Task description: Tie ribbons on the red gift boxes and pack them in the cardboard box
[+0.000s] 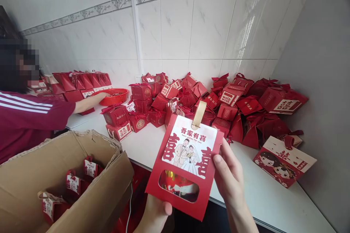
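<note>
A red wedding candy box [182,164] with a gold ribbon loop on top is held up in front of me. Its front shows a cartoon bride and groom, and shiny wrapped contents show through a cut-out window. My right hand [229,171] grips its right edge, thumb on the front face. From below, my left hand [157,211] supports the bottom left, with most of its fingers hidden behind the box. To the left, an open cardboard carton [104,189] contains several similar red boxes [73,184].
Many red gift boxes [188,93] are heaped on the white table [262,193] along the tiled wall. A picture-printed box [284,162] stands at the right. At left, a person [32,120] in a maroon shirt reaches into a red basin [120,96].
</note>
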